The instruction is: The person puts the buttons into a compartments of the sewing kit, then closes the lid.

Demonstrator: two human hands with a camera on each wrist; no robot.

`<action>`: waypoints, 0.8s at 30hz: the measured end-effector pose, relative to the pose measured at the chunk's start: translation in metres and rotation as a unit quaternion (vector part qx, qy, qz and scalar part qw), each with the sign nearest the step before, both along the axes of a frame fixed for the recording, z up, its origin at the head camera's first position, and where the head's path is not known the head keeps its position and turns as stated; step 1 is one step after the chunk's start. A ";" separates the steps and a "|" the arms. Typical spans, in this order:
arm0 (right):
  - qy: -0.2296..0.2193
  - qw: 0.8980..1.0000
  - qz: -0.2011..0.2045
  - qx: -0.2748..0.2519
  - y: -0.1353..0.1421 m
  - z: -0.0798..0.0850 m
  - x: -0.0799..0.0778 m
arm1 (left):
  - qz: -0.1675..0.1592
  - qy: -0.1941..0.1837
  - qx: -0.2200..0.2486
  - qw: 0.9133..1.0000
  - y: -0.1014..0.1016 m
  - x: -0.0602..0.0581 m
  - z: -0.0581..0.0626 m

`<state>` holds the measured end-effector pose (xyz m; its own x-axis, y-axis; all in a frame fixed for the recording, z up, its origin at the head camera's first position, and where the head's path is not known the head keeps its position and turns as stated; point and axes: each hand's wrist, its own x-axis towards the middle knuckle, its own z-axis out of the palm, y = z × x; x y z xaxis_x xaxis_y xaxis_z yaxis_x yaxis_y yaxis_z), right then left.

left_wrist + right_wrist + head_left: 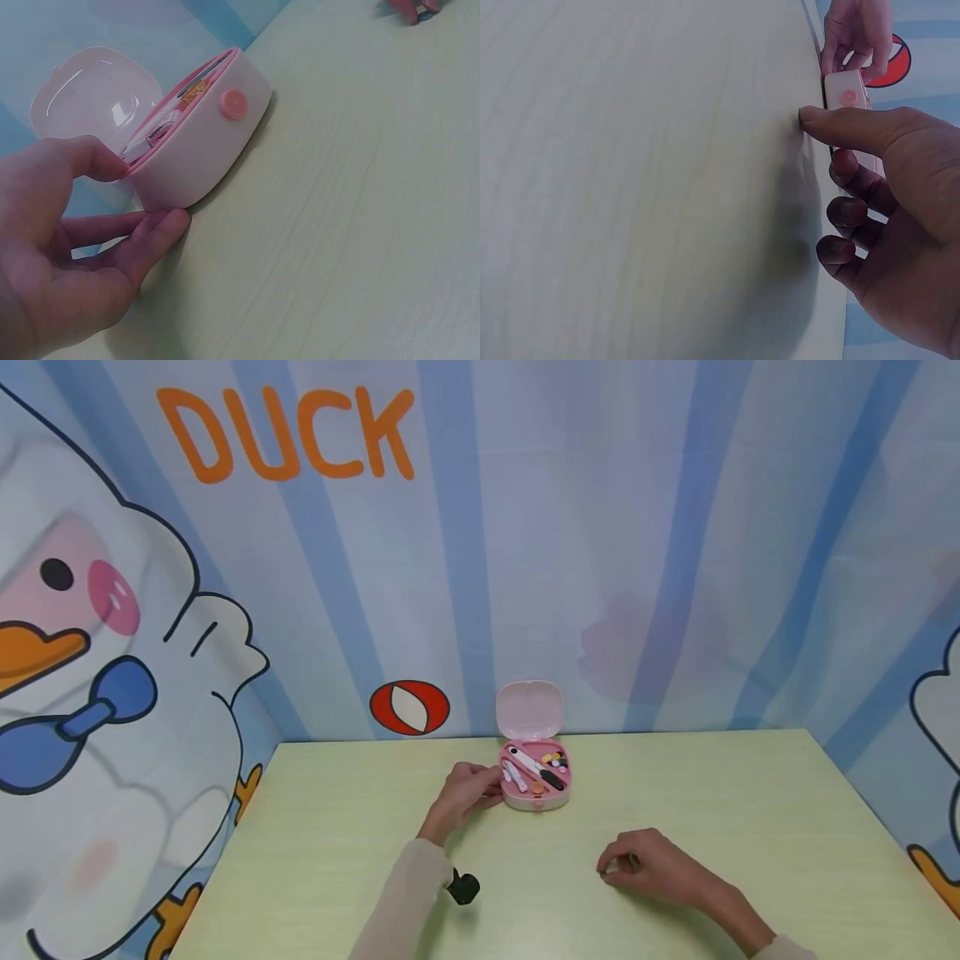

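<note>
A small pink and white sewing kit box (535, 804) stands at the table's back edge, its translucent lid (529, 710) raised. Inside lie a long white tool with a black end (534, 766), white rod-like pieces (514, 775) and small coloured pieces (556, 760). My left hand (467, 792) grips the box's left side, thumb (105, 161) on the rim and fingertips (174, 222) low against the wall. Nearer the front, my right hand (651, 866) pinches a tiny dark thing (602, 874) between thumb and index finger, low over the table; its kind is too small to tell.
The pale yellow-green table (330, 827) ends at a striped blue backdrop (517, 543) printed with a duck and a red ball. A black wrist camera (463, 888) sits at my left sleeve. A round pink clasp (234, 103) marks the box's front.
</note>
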<state>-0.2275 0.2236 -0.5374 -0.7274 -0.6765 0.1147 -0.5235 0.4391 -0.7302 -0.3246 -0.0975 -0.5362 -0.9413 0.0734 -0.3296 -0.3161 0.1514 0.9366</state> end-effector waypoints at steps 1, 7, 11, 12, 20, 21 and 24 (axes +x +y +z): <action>-0.001 1.000 -0.001 -0.001 0.000 0.000 0.000 | 0.000 -0.001 0.000 1.000 0.000 0.000 0.000; -0.008 1.000 0.003 0.003 -0.002 -0.001 0.000 | 0.000 0.000 0.000 1.000 0.000 0.000 0.001; -0.012 1.000 0.004 0.006 -0.003 -0.002 0.000 | 0.000 0.001 0.000 1.000 0.000 0.000 0.002; -0.012 1.000 0.003 0.007 -0.003 -0.003 0.000 | 0.000 0.001 0.000 1.000 0.000 0.001 0.002; -0.018 1.000 0.008 0.018 -0.004 0.000 -0.006 | -0.001 0.001 -0.002 1.000 0.000 0.001 0.002; -0.017 1.000 0.010 0.019 -0.005 0.000 -0.007 | -0.001 0.001 -0.002 1.000 0.000 0.001 0.002; -0.005 1.000 0.014 0.017 -0.007 0.004 -0.010 | 0.000 -0.001 -0.001 1.000 0.000 0.000 0.002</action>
